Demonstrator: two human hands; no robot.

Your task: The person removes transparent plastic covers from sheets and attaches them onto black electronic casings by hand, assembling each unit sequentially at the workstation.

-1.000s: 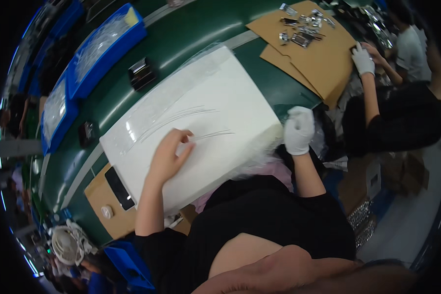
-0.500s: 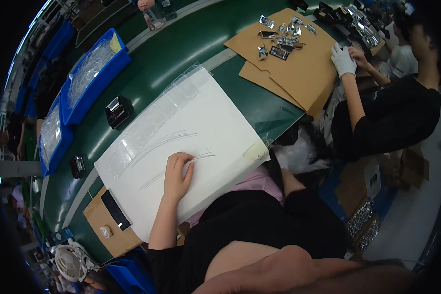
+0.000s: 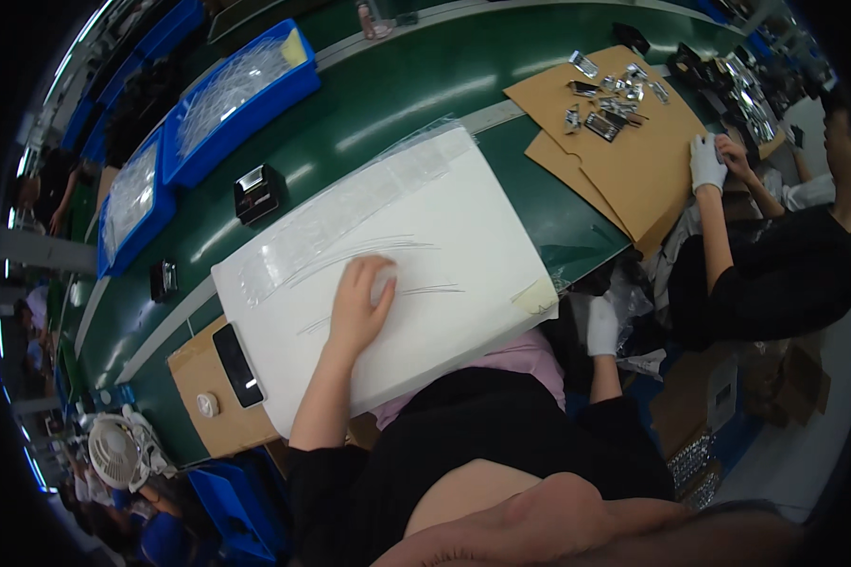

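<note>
Right now my left hand (image 3: 361,304) lies flat, fingers spread wide and gripping nothing, pressed on the white sheet (image 3: 388,274) that covers the middle of the green bench (image 3: 397,94). Clear plastic film (image 3: 350,213) lies over the sheet's far half, toward eleven o'clock, creased and loose at the edge. My right hand (image 3: 601,326), in a white glove, hangs off the bench edge at about four o'clock from the sheet; whether it grips anything I cannot tell, as it is partly hidden.

I judge the smoothing as partway: the near half looks flat, the filmed far half is not yet pressed down.

At one o'clock a co-worker's gloved hand (image 3: 706,163) rests on brown cardboard (image 3: 633,170) strewn with small metal parts (image 3: 605,94). Blue bins (image 3: 241,90) sit at ten o'clock, and a dark phone (image 3: 235,365) lies at eight.
</note>
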